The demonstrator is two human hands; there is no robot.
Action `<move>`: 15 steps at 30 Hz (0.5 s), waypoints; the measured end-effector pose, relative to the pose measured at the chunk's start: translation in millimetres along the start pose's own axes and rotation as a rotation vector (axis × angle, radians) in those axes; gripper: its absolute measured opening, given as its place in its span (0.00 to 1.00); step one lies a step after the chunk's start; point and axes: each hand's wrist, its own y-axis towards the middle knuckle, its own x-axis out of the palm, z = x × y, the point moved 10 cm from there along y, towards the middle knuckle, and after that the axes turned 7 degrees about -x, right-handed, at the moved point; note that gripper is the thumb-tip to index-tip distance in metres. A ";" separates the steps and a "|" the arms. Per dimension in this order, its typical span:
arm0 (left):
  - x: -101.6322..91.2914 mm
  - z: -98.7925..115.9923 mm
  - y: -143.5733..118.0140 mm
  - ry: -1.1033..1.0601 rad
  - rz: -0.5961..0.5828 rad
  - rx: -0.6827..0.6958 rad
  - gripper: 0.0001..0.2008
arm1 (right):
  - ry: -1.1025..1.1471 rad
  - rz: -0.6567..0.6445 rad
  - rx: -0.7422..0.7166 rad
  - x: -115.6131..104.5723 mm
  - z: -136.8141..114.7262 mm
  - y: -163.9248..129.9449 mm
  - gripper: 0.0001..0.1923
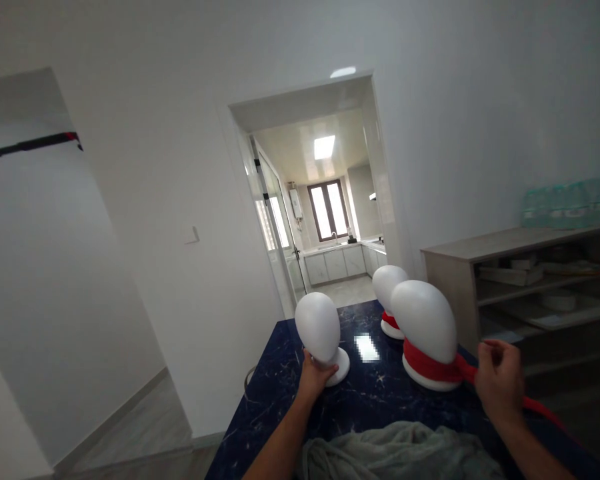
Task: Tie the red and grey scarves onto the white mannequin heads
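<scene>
A bare white mannequin head [318, 325] stands at the left of the dark blue tabletop. My left hand [318, 375] is closed round its narrow neck, just above the round base. A larger-looking white mannequin head [424, 319] stands nearer on the right, with a red scarf [430, 363] wound round its neck. My right hand [501, 381] pinches the scarf beside that neck, and a loose red end trails behind it to the lower right. Behind stands a third mannequin head [389, 287], partly hidden, with red cloth at its neck.
Grey-green cloth [400, 453] lies bunched at the table's near edge. The marbled blue table [275, 393] reaches toward a doorway into a kitchen. On the right, a shelf unit [450, 287] holds trays, with several bottles [570, 205] on top.
</scene>
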 end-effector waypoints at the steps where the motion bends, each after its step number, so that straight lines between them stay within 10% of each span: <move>1: 3.4 0.2 1.1 -0.008 0.047 -0.007 0.54 | 0.007 -0.015 0.020 2.4 6.5 -3.1 0.20; 9: 0.2 -4.3 11.2 0.059 0.287 -0.082 0.42 | 0.064 -0.111 0.092 17.6 11.5 -14.9 0.20; 15: -87.8 -28.9 54.8 0.132 0.449 -0.208 0.43 | 0.106 -0.054 0.145 13.9 17.9 -12.7 0.21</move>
